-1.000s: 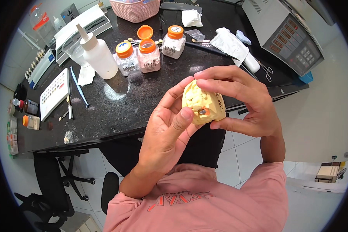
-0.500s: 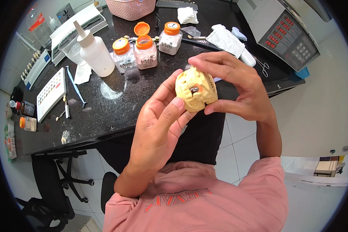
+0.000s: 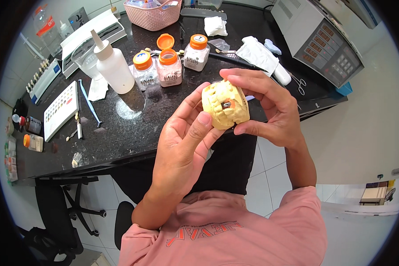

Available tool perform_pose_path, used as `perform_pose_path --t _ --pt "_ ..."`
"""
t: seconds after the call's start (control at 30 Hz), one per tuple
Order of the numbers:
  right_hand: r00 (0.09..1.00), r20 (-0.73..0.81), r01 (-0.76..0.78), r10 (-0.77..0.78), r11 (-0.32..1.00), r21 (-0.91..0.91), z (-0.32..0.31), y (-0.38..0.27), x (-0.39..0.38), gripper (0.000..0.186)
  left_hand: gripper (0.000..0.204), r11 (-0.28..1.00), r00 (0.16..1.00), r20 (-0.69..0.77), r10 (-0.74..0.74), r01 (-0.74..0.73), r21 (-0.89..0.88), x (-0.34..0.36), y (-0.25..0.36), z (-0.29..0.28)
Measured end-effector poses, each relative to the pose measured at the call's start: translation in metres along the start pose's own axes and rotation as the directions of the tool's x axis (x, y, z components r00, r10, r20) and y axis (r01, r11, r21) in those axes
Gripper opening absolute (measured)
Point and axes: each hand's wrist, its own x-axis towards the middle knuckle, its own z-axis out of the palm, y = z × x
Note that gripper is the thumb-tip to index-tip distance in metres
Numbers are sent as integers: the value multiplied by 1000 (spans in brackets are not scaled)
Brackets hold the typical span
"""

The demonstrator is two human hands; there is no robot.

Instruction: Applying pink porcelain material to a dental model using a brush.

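Observation:
A yellow plaster dental model (image 3: 217, 98) is held up between my two hands, over the bench's front edge. One tooth spot on it carries a small dark metal cap, with an orange-red patch beside it. My left hand (image 3: 184, 137) grips the model from the left, thumb on its near face and fingers behind and under. From the right, my right hand (image 3: 270, 106) pinches it, fingers over the top and thumb at the lower right corner. The model's back is hidden.
Orange-capped powder jars (image 3: 146, 73) stand behind the hands, one of them uncapped, beside a white squeeze bottle (image 3: 115, 68). A shade chart (image 3: 61, 110) and blue-handled tool (image 3: 89, 103) lie left. At right are white cloths (image 3: 257, 51), scissors-like forceps (image 3: 300, 85) and a machine with a keypad (image 3: 328, 48).
The model has turned slightly in my hands, showing more of its row of teeth. Both hands keep their hold. The whole view has shifted a little.

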Motion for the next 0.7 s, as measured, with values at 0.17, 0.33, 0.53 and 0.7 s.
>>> perform_pose_path --t 0.17,0.33,0.53,0.7 --pt "993 -82 -81 86 994 70 7 -1 -6 61 61 993 997 -18 75 -73 89 0 -3 0" --pt "991 -135 3 6 998 67 14 1 -10 57 65 963 976 21 216 -216 162 3 -15 -6" --pt "981 -181 -24 72 967 253 23 3 -14 63 68 819 913 93 397 -398 413 1 -19 -6" --pt "958 -218 -84 187 908 410 26 2 -10 57 67 799 903 115 414 -421 429 0 -22 -9"
